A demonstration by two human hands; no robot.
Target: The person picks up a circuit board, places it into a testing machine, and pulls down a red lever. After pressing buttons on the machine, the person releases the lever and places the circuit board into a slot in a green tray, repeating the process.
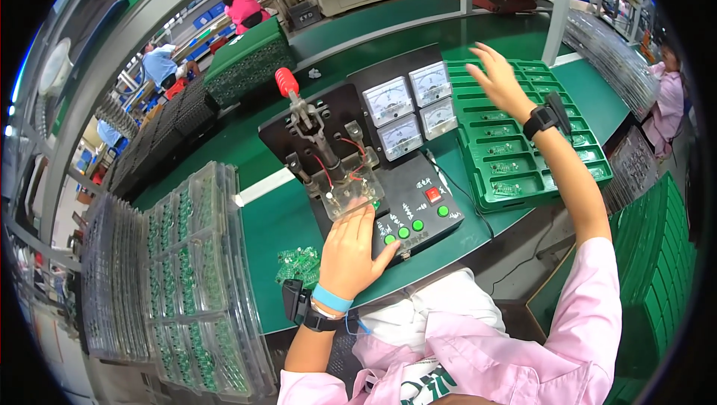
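My left hand [351,248] lies at the front of a black test fixture [336,211]. Its fingers are stretched out, touching or just under the edge of a clear plate [347,194], with the thumb apart near the green buttons [404,232]. What lies beneath those fingertips is hidden. A toggle clamp with a red handle [286,82] rises above the plate, and red wires run down to it. Over the far part of a green compartment tray [502,168] holding small circuit boards, my right hand [502,85] is raised with spread fingers and nothing in it.
Four analog meters [388,101] stand behind the fixture. Loose green circuit boards [299,264] lie left of my left wrist. Clear blister trays of boards [190,278] are stacked at the left; green trays [653,270] at the right. A black cable [470,199] crosses the green table.
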